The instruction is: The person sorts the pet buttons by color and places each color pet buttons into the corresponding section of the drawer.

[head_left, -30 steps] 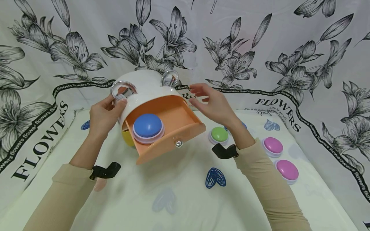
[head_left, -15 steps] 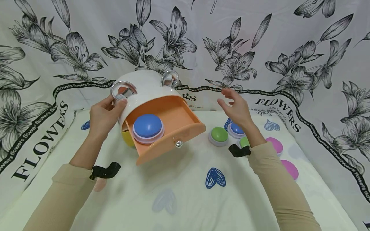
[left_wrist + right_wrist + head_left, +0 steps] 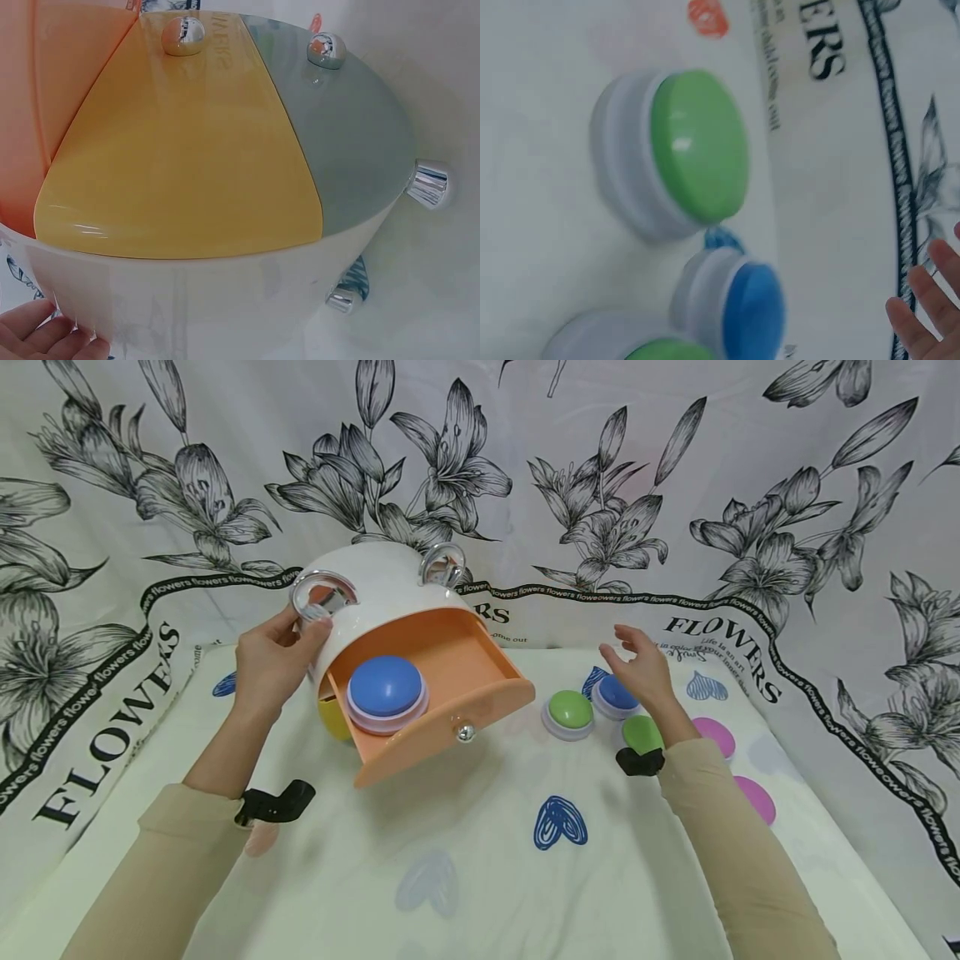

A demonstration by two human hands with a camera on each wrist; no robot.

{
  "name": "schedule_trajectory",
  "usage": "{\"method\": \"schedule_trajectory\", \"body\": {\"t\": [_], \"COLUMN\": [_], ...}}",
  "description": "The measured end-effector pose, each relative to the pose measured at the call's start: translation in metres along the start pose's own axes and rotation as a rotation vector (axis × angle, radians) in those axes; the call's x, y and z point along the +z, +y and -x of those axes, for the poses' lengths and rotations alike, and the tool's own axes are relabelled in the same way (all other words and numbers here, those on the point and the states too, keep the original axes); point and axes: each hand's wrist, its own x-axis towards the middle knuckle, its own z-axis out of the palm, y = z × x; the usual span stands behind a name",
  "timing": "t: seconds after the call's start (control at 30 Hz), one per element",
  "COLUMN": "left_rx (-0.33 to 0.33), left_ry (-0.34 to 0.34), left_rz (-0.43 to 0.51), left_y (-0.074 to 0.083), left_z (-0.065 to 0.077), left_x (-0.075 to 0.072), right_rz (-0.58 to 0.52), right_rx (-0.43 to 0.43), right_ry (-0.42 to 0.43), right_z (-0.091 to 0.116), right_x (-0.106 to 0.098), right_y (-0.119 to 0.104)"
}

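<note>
A white rounded drawer box (image 3: 375, 568) is tilted in the head view, two chrome rings on its top. My left hand (image 3: 268, 660) grips it by the left chrome ring (image 3: 324, 592); fingertips (image 3: 64, 337) lie along the white shell in the left wrist view. Its orange drawer (image 3: 450, 672) stands pulled out, with a blue round dome-topped button (image 3: 386, 685) inside. A yellow drawer (image 3: 180, 150) and a grey-green drawer (image 3: 345, 142) are closed. My right hand (image 3: 647, 672) is empty, fingers loosely spread, above another blue button (image 3: 618, 693) and a green button (image 3: 642, 734).
Another green button (image 3: 570, 710) stands nearer the box. Two pink buttons (image 3: 714, 737) are at the right, partly behind the right forearm. A pale cloth with printed hearts covers the table (image 3: 480, 877). A white flower-print curtain (image 3: 570, 468) hangs behind.
My right hand has moved right, away from the box and over toward the blue and green buttons, which have come into view. My left hand and the box stay nearly still.
</note>
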Motion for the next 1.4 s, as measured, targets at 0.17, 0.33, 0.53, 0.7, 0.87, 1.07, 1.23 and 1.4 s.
{"method": "schedule_trajectory", "body": {"t": [0.17, 0.33, 0.53, 0.7, 0.87, 1.07, 1.23, 1.4], "left_rx": [0.005, 0.009, 0.009, 0.006, 0.008, 0.0, 0.001, 0.0], "left_ry": [-0.001, -0.002, -0.001, 0.003, 0.004, 0.008, 0.001, -0.006], "left_rz": [0.001, 0.0, 0.006, 0.014, 0.01, 0.0, 0.02, 0.039], "left_y": [0.0, -0.001, -0.003, -0.004, -0.003, -0.002, -0.002, -0.002], "left_z": [0.0, 0.0, -0.001, -0.002, -0.001, -0.001, -0.001, -0.001], "left_x": [0.0, 0.0, 0.001, 0.001, 0.001, 0.0, 0.0, 0.0], "right_rz": [0.057, 0.097, 0.131, 0.155, 0.203, 0.246, 0.27, 0.268], "right_rx": [0.07, 0.103, 0.173, 0.234, 0.29, 0.31, 0.322, 0.328], "right_ry": [-0.038, -0.067, -0.134, -0.195, -0.293, -0.356, -0.378, -0.383], "right_z": [0.005, 0.009, 0.014, 0.017, 0.017, 0.018, 0.02, 0.021], "right_x": [0.001, 0.004, 0.006, 0.006, 0.009, 0.011, 0.012, 0.015], "right_y": [0.023, 0.039, 0.048, 0.053, 0.062, 0.064, 0.065, 0.068]}}
